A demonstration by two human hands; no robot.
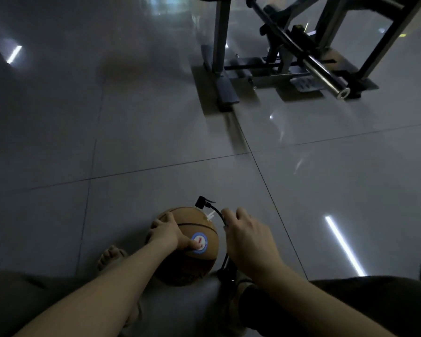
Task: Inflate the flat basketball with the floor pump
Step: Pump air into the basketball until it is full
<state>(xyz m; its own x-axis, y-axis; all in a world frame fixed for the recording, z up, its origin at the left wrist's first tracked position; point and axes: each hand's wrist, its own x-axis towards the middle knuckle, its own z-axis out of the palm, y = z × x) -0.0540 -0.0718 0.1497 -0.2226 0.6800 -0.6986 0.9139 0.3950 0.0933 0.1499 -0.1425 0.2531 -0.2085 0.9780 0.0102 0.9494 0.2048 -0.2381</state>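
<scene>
A brown basketball [192, 261] with a blue round logo sits on the floor between my feet. My left hand [167, 233] lies spread over its top left, thumb pressing on the logo. The pump's black nozzle head [202, 203] is at the ball's far upper edge, and its black hose [219, 215] curves back to my right hand [246, 235]. That hand is curled on top of the pump, whose handle it hides. The pump's shaft and base [225, 271] show dimly below it, just right of the ball.
A metal gym machine frame [277, 66] with a chrome bar [326, 76] stands on the glossy tiled floor [156, 132] at the far right. My bare left foot [111, 257] is left of the ball; my right foot is under the pump side.
</scene>
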